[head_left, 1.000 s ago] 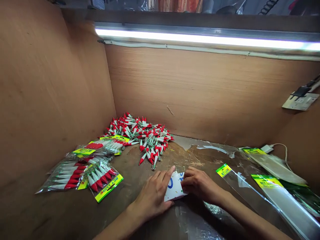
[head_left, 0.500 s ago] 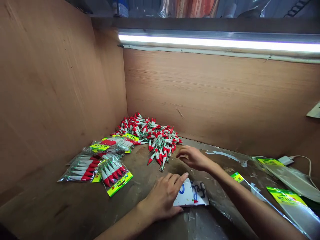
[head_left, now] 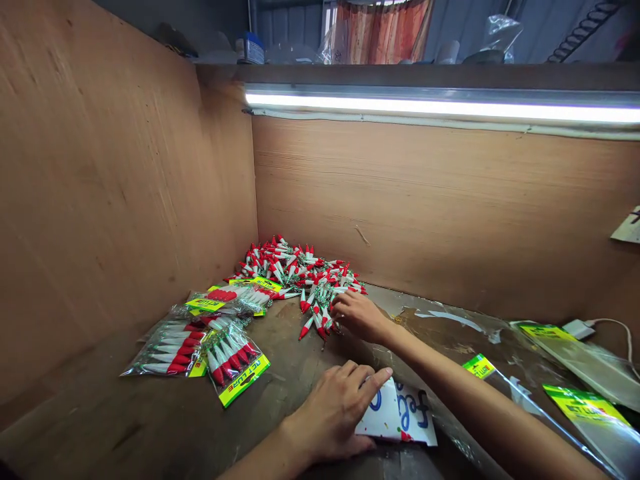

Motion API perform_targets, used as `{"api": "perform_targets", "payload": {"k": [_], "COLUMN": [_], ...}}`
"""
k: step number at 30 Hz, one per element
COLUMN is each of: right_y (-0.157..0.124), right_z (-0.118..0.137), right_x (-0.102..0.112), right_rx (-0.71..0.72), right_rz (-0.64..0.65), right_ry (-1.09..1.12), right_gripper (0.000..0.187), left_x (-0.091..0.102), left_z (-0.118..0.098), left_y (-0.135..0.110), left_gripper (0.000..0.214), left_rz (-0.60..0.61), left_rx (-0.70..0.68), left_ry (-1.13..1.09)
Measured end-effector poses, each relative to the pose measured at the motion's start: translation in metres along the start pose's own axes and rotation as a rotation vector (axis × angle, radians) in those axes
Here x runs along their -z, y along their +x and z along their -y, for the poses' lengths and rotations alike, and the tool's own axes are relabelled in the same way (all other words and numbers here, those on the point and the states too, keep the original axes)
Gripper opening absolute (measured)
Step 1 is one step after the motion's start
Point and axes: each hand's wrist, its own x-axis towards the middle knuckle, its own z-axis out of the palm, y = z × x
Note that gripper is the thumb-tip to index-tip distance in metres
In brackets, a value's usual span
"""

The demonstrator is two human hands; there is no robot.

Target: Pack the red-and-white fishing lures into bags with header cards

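Observation:
My left hand (head_left: 345, 408) rests at the front of the bench, thumb and fingers closed around a folded white card (head_left: 415, 417) with blue lettering. My right hand (head_left: 361, 315) is at the near right side of a heap of red-and-white fishing lures (head_left: 300, 267). Its fingers curl down onto lures there; the fingertips are partly hidden, so how many they grasp does not show. The lures have green wiry ends. Left of the heap lie several packed lure bags (head_left: 173, 347), one with a yellow-green header (head_left: 245, 380) facing me.
Flat clear bags with yellow-green headers (head_left: 583, 405) lie on the right. Behind them are a white plug (head_left: 579, 329) and its cable. Plywood walls (head_left: 430, 207) enclose the bench at left and back, under a lit tube lamp (head_left: 425, 107). Tape scraps (head_left: 453, 319) stick to the surface.
My right hand has moved left onto the near edge of the lure heap. My left hand stays on the card. The head view has tilted up slightly.

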Motion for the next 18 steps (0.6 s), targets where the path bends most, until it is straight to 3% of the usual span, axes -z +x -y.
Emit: {"api": "perform_targets", "payload": {"k": [2, 4, 7, 13, 16, 18], "right_y": [-0.015, -0.038, -0.083, -0.159, -0.179, -0.186], "right_z": [-0.003, -0.005, -0.006, 0.007, 0.014, 0.019], "right_x": [0.013, 0.027, 0.044, 0.063, 0.064, 0.062], "right_rx": [-0.166, -0.355, -0.600, -0.812, -0.829, -0.828], "right_rz": [-0.096, -0.111, -0.099, -0.053, -0.026, 0.011], "right_ry": [0.423, 0.868, 1.282, 1.461, 1.368, 1.186], "right_gripper": [0.022, 0.029, 0.037, 0.046, 0.041, 0.037], "left_x": [0.000, 0.001, 0.000, -0.004, -0.003, -0.001], "left_z": [0.000, 0.000, 0.004, 0.020, 0.023, 0.023], "left_y": [0.000, -0.001, 0.000, 0.004, 0.006, 0.006], "left_gripper": [0.108, 0.108, 0.108, 0.103, 0.100, 0.099], "left_rz": [-0.009, -0.022, -0.064, -0.173, -0.166, -0.159], "left_rx": [0.002, 0.011, 0.039, 0.171, 0.185, 0.189], "left_ry": [-0.004, -0.012, -0.056, -0.126, -0.130, -0.124]}}
